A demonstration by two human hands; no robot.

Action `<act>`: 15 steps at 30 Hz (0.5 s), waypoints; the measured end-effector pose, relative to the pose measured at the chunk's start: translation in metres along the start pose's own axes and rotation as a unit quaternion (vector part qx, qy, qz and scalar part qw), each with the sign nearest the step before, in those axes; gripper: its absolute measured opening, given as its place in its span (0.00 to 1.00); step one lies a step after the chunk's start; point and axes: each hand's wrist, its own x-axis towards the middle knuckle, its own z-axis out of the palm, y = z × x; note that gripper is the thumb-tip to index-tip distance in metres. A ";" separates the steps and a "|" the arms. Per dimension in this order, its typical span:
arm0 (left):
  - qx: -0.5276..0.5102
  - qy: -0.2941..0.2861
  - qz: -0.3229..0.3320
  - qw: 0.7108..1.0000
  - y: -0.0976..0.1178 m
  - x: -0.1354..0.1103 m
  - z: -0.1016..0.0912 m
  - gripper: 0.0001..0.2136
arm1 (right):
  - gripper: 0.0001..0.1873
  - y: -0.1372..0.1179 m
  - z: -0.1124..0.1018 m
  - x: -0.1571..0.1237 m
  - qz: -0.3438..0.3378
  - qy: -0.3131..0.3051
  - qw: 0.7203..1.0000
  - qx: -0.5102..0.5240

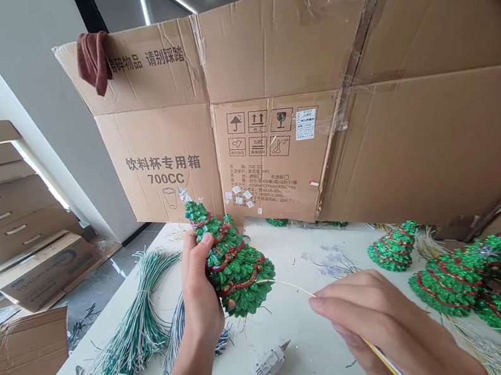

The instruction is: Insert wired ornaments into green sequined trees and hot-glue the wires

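Green glitter Christmas tree (234, 260) gripped in left hand (199, 289), right hand (379, 326) pinching a pale wire (291, 287).

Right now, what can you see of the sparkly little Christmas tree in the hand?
The glittery green Christmas tree is a small cone with layered tiers, and its surface looks coated in green glitter. Shiny red garlands wrap around it, with a silvery sparkle at the tip and a small brownish bead low down. It is held above a white table, tip up and leaning slightly left, with the left hand gripping its side. A thin pale strand runs from its lower edge toward the right hand.
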 end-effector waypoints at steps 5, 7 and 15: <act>-0.038 -0.011 -0.011 0.999 0.001 -0.001 0.001 0.18 | 0.18 -0.005 0.008 -0.004 -0.058 0.028 0.995 -0.078; -0.036 -0.002 -0.012 0.999 0.001 -0.001 0.001 0.17 | 0.18 -0.006 0.009 -0.004 -0.083 0.023 0.990 -0.107; -0.036 -0.006 0.017 0.999 0.001 0.000 0.001 0.15 | 0.14 -0.009 0.010 0.002 -0.108 0.007 0.983 -0.146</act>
